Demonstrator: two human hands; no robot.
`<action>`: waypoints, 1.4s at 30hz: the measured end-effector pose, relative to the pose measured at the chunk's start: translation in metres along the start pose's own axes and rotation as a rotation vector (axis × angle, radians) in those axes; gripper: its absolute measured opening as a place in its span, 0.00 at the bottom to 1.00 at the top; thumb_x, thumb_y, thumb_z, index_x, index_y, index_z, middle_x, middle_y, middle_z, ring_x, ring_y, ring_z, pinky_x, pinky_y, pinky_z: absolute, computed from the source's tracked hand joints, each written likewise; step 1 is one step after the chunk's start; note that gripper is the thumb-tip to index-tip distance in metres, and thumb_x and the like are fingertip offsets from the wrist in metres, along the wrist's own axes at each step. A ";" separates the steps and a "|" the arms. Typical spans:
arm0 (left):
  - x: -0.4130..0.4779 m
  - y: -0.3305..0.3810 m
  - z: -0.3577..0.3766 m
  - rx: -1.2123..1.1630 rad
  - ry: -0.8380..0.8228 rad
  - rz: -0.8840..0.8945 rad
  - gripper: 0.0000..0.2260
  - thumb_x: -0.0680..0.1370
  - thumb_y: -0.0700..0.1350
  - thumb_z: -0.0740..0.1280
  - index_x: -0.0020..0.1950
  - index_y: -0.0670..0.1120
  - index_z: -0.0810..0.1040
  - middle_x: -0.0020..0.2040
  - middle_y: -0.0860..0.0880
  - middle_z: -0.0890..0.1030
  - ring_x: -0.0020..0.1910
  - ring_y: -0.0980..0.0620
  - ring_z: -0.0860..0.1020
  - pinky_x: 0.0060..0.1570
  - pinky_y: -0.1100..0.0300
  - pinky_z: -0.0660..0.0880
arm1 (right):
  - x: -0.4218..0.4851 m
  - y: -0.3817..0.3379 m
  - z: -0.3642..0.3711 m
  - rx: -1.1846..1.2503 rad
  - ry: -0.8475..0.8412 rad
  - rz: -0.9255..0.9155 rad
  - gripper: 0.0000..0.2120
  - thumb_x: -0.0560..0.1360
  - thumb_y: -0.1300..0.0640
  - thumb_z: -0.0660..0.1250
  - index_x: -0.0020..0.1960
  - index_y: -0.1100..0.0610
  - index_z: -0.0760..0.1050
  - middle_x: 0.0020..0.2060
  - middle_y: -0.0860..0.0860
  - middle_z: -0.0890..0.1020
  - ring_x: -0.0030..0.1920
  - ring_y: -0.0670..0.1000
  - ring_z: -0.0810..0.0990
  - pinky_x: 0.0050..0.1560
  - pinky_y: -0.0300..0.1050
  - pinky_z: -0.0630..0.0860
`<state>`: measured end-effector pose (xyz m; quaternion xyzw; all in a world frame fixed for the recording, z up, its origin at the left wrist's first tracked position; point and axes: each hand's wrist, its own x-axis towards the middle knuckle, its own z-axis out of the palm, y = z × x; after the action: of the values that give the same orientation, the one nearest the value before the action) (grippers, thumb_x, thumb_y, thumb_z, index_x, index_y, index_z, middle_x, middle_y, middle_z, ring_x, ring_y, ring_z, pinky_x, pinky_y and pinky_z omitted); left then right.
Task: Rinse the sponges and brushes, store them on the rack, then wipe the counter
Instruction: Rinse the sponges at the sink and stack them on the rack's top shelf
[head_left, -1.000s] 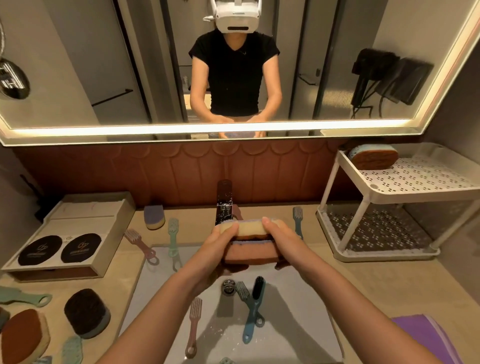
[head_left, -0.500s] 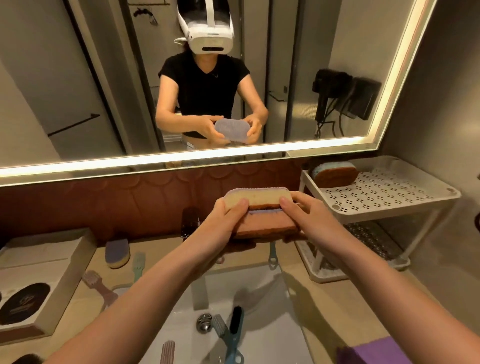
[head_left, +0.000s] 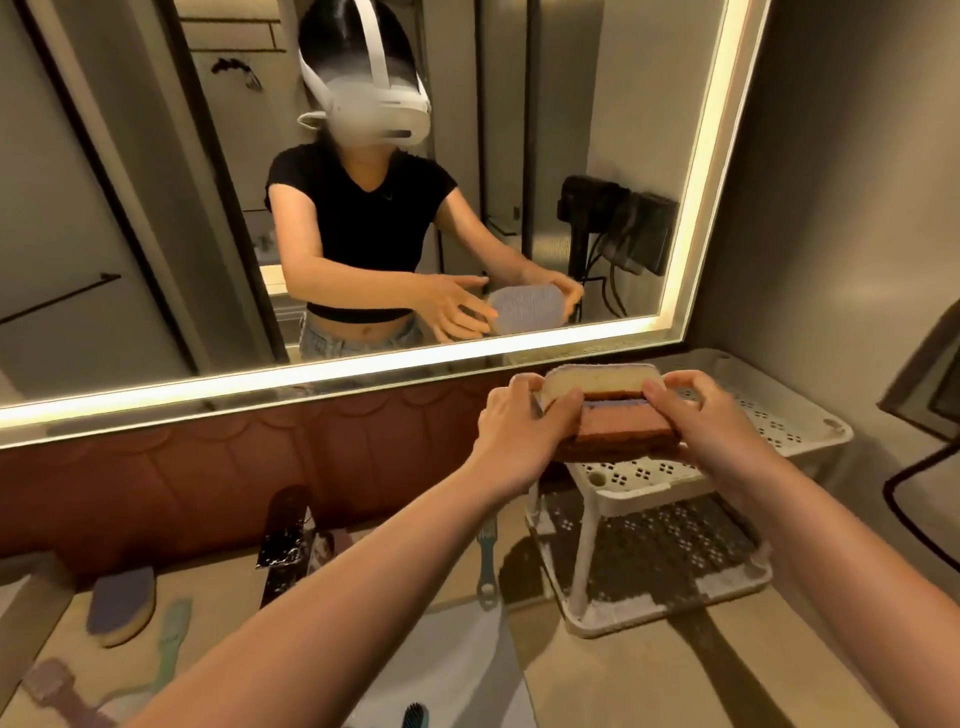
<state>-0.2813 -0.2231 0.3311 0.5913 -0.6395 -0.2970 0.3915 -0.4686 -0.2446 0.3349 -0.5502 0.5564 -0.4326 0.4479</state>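
Sponges, two stacked, sit pinched between our left hand and right hand, held above the top shelf of the rack at about one o'clock. We judge the task barely begun: another sponge and brushes lie on the counter at eight o'clock, one brush in the sink at six. Wiping is not yet started.

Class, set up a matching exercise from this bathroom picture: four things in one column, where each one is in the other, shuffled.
Things:
1. stacked sponges
2. purple sponge
3. teal brush
4. hair dryer

Places:
A. seen in the mirror
B. counter, far left
C. held above the rack's top shelf
D. counter, between sink and rack

Pairs: 1-C, 2-B, 3-D, 4-A
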 end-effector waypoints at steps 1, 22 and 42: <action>0.005 0.000 0.007 0.078 -0.012 0.021 0.33 0.67 0.70 0.56 0.63 0.50 0.72 0.62 0.49 0.71 0.62 0.48 0.70 0.61 0.47 0.70 | 0.007 0.005 -0.007 -0.015 0.004 0.016 0.17 0.75 0.47 0.64 0.61 0.51 0.67 0.53 0.58 0.77 0.50 0.56 0.80 0.46 0.49 0.81; 0.039 -0.006 0.051 0.795 0.007 0.112 0.24 0.77 0.61 0.59 0.68 0.48 0.68 0.58 0.46 0.78 0.58 0.45 0.73 0.56 0.52 0.66 | 0.076 0.042 -0.011 -0.254 0.108 0.099 0.17 0.76 0.45 0.62 0.54 0.57 0.74 0.50 0.56 0.77 0.49 0.55 0.77 0.43 0.50 0.79; 0.002 0.008 0.020 0.455 -0.087 0.100 0.21 0.79 0.57 0.56 0.67 0.47 0.68 0.63 0.45 0.74 0.60 0.45 0.73 0.58 0.47 0.72 | 0.022 0.011 0.014 -0.501 0.241 -0.396 0.13 0.78 0.46 0.58 0.47 0.53 0.76 0.42 0.51 0.79 0.45 0.52 0.77 0.44 0.47 0.73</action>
<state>-0.3021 -0.2256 0.3277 0.6185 -0.7348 -0.1504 0.2343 -0.4571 -0.2658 0.3206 -0.6856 0.5765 -0.4228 0.1371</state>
